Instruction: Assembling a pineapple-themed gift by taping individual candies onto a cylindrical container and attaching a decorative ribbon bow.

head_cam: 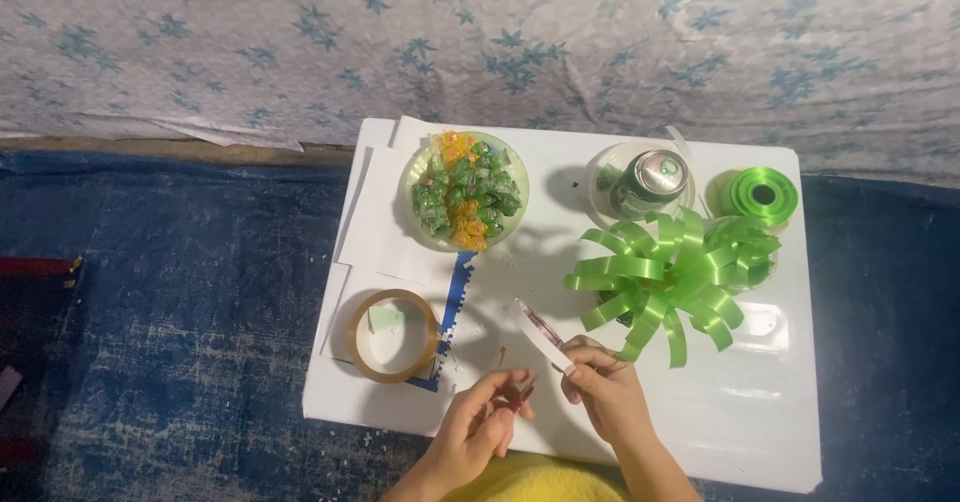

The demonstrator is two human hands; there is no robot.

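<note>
Right hand point(600, 387): pinches white paper strip point(542, 335), tilted. Left hand point(485, 424): closed on small red tool point(524, 394), likely scissors. Advice: keep strip taut, away from green bow point(672, 272).

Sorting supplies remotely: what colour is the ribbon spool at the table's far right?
Bright green ribbon spool, clearest in the head view.
</note>
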